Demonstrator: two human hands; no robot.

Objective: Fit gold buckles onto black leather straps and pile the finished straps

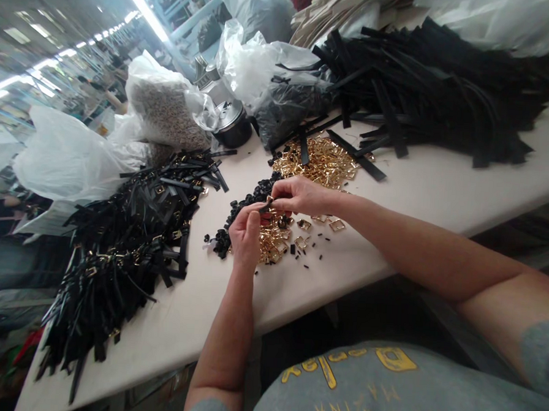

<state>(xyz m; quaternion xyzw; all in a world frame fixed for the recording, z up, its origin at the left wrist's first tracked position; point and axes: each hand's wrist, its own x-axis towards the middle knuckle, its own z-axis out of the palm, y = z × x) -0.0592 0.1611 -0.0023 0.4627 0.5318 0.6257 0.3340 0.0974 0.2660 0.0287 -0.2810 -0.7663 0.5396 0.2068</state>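
My left hand (246, 233) and my right hand (298, 195) meet over the middle of the table, both with fingers pinched. Between them is a short black strap (266, 207), partly covered by the fingers; a small bit at its upper end by the right fingertips is too small to make out. Beneath and around the hands lie gold buckles (272, 245) and small black loop-like pieces (249, 199). A larger heap of gold metal pieces (325, 160) spreads just beyond my right hand.
Black straps with gold buckles (134, 241) are piled at the left. Long black strips (428, 91) form a big heap at the far right. Behind stand a filled plastic bag (164, 104), a black tin with a metallic lid (233, 123) and another bag (284, 102). Tiny black bits dot the white table (364, 247).
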